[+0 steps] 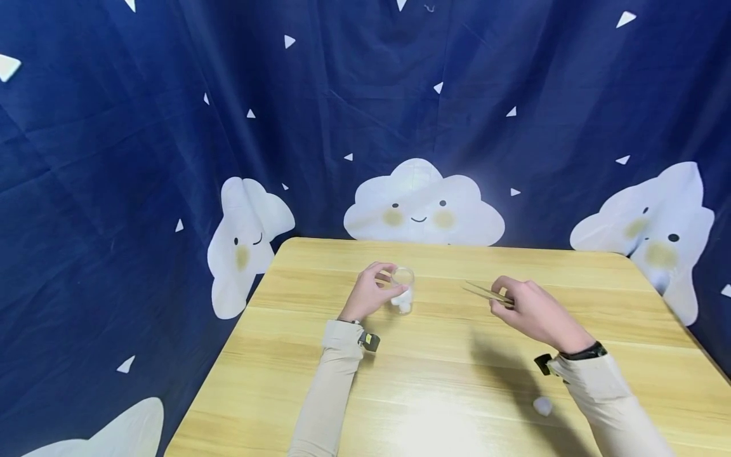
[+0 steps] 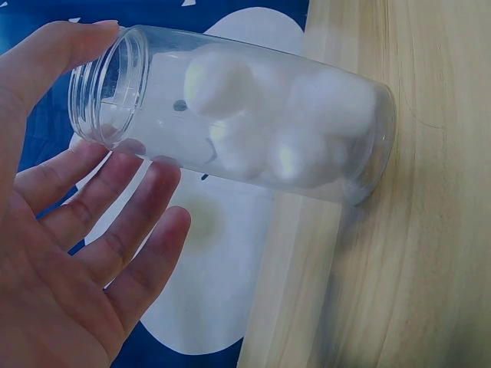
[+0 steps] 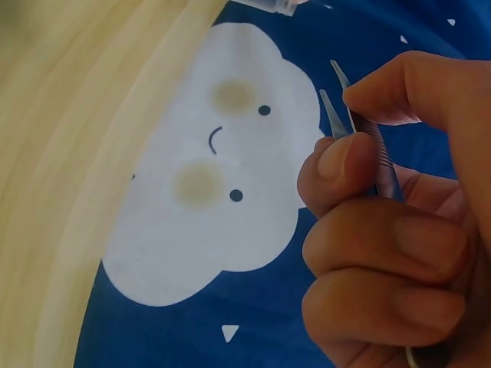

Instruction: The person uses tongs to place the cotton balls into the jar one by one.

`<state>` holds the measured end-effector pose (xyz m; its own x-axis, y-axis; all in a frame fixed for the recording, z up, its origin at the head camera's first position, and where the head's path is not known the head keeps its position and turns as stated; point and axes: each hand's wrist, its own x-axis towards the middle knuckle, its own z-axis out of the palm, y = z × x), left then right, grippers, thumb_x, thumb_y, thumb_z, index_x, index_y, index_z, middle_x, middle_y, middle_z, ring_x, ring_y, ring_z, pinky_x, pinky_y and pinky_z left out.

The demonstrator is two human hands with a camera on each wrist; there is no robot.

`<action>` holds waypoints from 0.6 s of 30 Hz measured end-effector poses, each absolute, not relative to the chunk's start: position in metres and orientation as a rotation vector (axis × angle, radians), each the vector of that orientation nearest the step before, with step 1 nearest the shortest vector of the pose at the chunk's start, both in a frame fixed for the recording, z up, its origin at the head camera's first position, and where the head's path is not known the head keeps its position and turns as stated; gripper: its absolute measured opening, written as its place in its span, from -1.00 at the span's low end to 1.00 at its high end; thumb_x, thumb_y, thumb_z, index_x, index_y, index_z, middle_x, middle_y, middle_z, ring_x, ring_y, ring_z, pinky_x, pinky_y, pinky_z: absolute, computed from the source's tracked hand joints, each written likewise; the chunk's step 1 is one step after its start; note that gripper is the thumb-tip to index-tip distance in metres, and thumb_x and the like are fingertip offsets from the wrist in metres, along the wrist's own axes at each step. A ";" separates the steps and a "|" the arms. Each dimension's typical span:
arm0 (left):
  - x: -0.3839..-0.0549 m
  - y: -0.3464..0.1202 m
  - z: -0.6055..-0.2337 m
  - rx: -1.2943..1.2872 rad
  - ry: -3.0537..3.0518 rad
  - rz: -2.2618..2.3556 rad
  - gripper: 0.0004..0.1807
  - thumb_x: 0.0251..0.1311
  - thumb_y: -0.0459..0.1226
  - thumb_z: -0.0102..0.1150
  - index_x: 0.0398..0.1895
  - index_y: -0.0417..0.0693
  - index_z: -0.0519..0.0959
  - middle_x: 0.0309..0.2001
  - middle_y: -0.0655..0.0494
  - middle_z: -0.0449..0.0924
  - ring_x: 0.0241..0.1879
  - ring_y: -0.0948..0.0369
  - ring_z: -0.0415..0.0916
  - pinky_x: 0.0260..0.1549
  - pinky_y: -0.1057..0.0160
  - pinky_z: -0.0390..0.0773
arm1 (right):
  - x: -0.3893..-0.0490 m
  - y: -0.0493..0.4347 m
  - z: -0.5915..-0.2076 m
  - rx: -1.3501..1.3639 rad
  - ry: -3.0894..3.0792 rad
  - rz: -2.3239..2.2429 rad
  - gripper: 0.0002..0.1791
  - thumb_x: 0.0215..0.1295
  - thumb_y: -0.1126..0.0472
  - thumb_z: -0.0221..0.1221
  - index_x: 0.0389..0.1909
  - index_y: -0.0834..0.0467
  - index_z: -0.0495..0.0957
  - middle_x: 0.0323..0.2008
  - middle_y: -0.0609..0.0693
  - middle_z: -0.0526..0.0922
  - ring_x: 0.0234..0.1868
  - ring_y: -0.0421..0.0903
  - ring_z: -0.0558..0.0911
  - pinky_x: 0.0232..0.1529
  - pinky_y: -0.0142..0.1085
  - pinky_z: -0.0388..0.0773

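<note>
My left hand (image 1: 372, 293) holds a clear glass jar (image 2: 173, 100) near its threaded rim, thumb on one side and fingertips on the other. The jar stands upright on the table, its mouth uncovered. Several white cotton balls (image 2: 299, 115) lie inside, toward the bottom. To the right of the jar, above the table, my right hand (image 1: 531, 311) pinches metal tweezers (image 3: 368, 142) between thumb and fingers. The tweezers' tips are apart with nothing between them, and they point left toward the jar. The other fingers of that hand are curled in.
A single cotton ball (image 1: 542, 406) lies on the light wooden table (image 1: 285, 381), close to my right forearm. Behind the table and along its left hangs a dark blue curtain (image 1: 388, 95) with white clouds and triangles.
</note>
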<state>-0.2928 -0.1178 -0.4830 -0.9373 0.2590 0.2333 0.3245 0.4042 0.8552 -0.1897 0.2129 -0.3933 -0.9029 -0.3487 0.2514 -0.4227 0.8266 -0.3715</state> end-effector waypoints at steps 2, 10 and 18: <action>-0.293 -0.118 -0.484 -0.532 -2.584 -1.589 -0.38 0.13 0.01 0.52 0.25 0.08 0.59 0.18 0.14 0.63 0.03 0.09 0.65 0.01 0.11 0.70 | -0.184 0.217 -0.395 0.600 -2.824 0.617 -0.89 0.34 0.23 0.24 -0.18 0.16 0.59 -0.69 -0.25 0.26 -0.70 -0.38 0.19 -0.65 -0.45 0.15; -0.293 -0.117 -0.483 -0.527 -2.593 -1.586 -0.39 0.13 0.01 0.52 0.24 0.08 0.59 0.17 0.15 0.63 0.03 0.09 0.65 0.00 0.11 0.70 | -0.166 0.232 -0.406 0.556 -2.819 0.592 -0.89 0.34 0.22 0.25 -0.17 0.12 0.60 -0.69 -0.28 0.25 -0.70 -0.42 0.15 -0.66 -0.46 0.13; -0.292 -0.116 -0.483 -0.517 -2.581 -1.587 -0.40 0.12 0.00 0.52 0.23 0.09 0.60 0.16 0.16 0.63 0.02 0.10 0.65 -0.01 0.11 0.70 | -0.150 0.247 -0.419 0.517 -2.799 0.545 -0.90 0.31 0.23 0.27 -0.18 0.12 0.61 -0.70 -0.30 0.24 -0.68 -0.44 0.14 -0.65 -0.48 0.11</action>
<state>-0.2918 -0.1164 -0.4834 -0.9412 0.2468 0.2308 0.3173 0.4111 0.8546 -0.1496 0.2475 -0.4195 -0.9078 -0.2944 0.2988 -0.3850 0.8675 -0.3150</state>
